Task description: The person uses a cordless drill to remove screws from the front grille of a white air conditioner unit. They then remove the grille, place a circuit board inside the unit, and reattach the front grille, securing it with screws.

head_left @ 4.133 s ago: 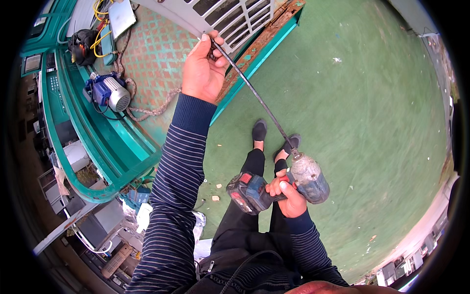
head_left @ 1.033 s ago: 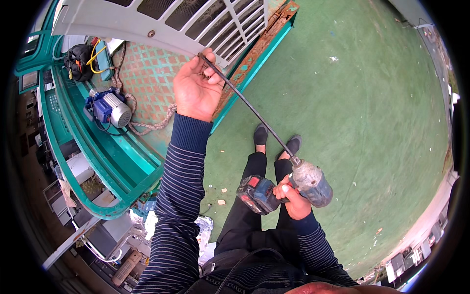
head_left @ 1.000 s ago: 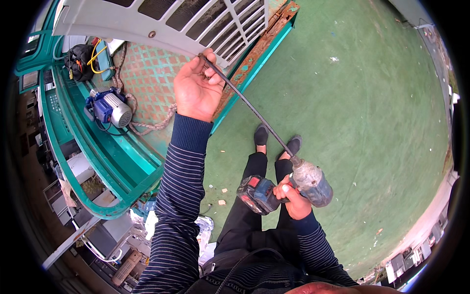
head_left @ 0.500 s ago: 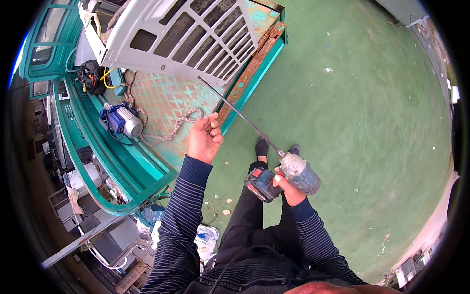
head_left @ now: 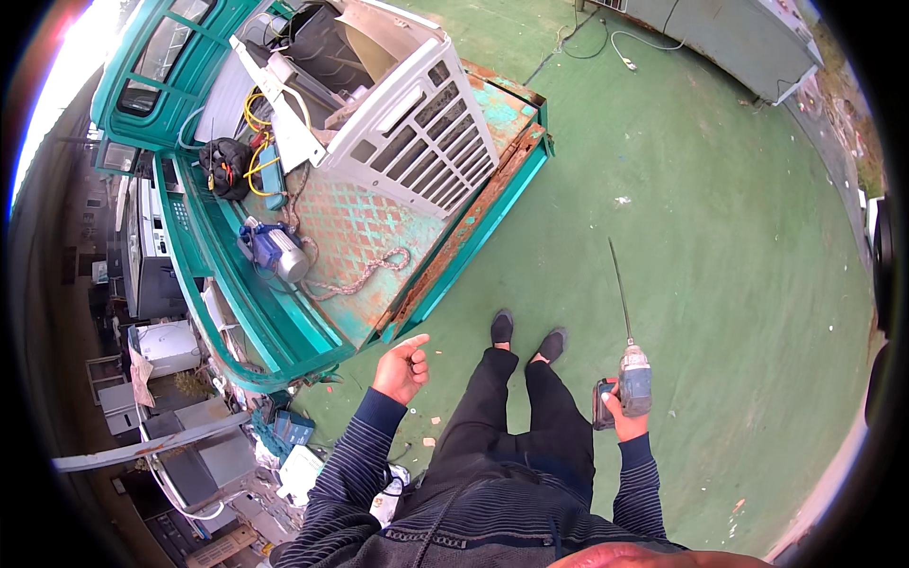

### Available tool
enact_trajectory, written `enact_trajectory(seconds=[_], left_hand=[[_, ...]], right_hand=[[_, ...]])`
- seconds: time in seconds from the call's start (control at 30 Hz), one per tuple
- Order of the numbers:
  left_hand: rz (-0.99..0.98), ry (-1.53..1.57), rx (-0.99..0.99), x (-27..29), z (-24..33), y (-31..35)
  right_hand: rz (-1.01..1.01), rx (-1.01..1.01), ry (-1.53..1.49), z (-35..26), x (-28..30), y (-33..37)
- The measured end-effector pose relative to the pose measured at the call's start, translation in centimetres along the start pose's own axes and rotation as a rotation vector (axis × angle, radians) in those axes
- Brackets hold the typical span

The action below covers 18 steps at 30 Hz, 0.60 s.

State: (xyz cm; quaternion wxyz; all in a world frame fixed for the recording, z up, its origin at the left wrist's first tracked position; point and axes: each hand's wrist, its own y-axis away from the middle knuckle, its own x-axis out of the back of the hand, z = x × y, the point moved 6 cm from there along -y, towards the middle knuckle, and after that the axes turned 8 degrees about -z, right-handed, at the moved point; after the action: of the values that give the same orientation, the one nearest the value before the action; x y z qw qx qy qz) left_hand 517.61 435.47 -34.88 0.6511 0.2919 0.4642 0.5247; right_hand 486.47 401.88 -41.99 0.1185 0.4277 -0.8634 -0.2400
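Observation:
My right hand (head_left: 629, 423) is wrapped round the grip of a cordless impact driver (head_left: 637, 383), held out to the right of my legs. Its long thin bit (head_left: 619, 284) points away from me over the green floor, touching nothing. My left hand (head_left: 399, 376) hovers near the rear corner of a green truck bed (head_left: 379, 308); its index finger sticks out while the other fingers curl in. Whatever those curled fingers hold, if anything, is hidden. On the bed stands an open white housing with a slotted grille (head_left: 436, 137), beyond my left hand.
On the bed lie a blue motor pump (head_left: 275, 251), a rope (head_left: 365, 276), a black bag (head_left: 225, 168) and a yellow hose (head_left: 254, 114). A grey cabinet (head_left: 701, 43) stands far right. Scrap appliances and a white box (head_left: 301, 473) are at the left.
The driver has swung right and its bit has left the grille's lower edge. My left hand has moved down, away from the bed's edge. The view has shifted back from the truck.

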Motion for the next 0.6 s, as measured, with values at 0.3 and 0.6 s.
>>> enact_trajectory(seconds=[0.3, 0.6], left_hand=[[-0.147, -0.047, -0.137, -7.4, 3.9, 2.2], [-0.156, -0.020, -0.233, -10.3, 7.5, 0.4]], right_hand=[[-0.150, 0.183, -0.306, -9.6, 5.5, 1.3], [-0.278, 0.327, -0.637, -18.9, 1.3, -4.1]])
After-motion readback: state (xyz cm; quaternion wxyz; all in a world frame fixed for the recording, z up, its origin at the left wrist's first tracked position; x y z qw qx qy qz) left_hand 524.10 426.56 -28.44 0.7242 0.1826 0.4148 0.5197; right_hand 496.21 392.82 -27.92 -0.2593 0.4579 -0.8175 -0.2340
